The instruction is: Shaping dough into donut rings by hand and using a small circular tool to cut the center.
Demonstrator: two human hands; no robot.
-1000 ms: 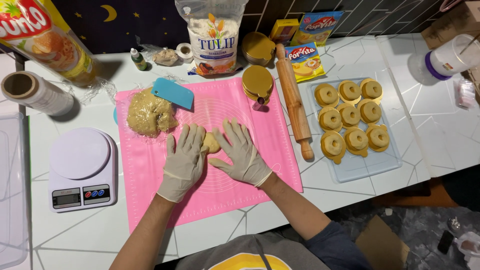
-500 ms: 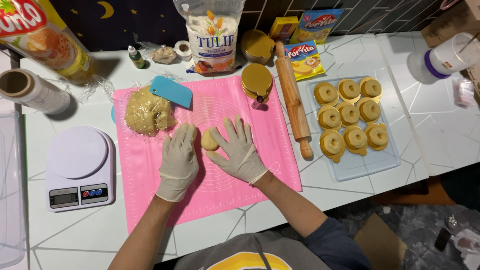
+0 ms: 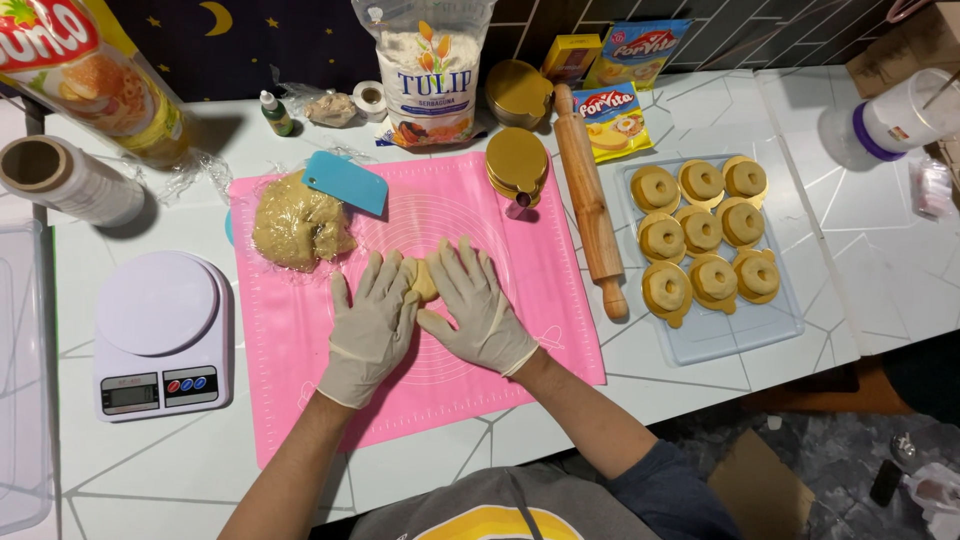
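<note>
Both my hands wear pale gloves and lie on a pink silicone mat (image 3: 520, 370). A small piece of dough (image 3: 424, 277) sits between them. My left hand (image 3: 372, 325) rests flat with its fingers against the dough's left side. My right hand (image 3: 480, 305) presses flat against its right side, fingers spread. Neither hand closes around the dough. A big lump of dough (image 3: 298, 224) lies at the mat's far left corner, with a blue scraper (image 3: 346, 181) beside it.
A wooden rolling pin (image 3: 589, 212) lies at the mat's right edge. A clear tray (image 3: 790, 320) holds several ring-shaped dough pieces. A white kitchen scale (image 3: 160, 335) stands left. A flour bag (image 3: 430, 70), gold cutters (image 3: 517, 160) and packets line the back.
My two hands have stayed on the small dough piece, shifting a little over it; the dough now shows more at my fingertips. Nothing else moved.
</note>
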